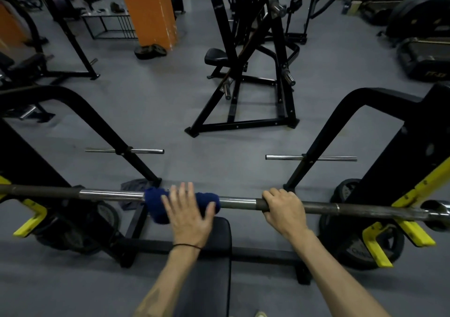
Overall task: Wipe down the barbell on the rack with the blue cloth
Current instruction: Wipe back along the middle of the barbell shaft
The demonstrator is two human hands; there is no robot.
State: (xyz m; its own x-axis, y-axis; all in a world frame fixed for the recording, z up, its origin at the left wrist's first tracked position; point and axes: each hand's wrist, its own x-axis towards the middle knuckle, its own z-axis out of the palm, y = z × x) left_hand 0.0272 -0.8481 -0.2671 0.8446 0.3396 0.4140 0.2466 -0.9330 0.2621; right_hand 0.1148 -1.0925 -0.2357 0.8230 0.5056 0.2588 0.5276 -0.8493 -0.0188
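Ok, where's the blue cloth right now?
In the head view, the blue cloth is draped over the barbell left of centre, under the flat left hand, with the right hand gripping the bar beside it.

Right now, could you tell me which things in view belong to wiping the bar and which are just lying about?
Part of the job:
- barbell resting on the rack
- blue cloth draped over the bar
- left hand, fingers straight, pressing the cloth
- right hand gripping the bar

Just lying about:
- grey rag on the floor
- black bench
- orange pillar
- weight plates
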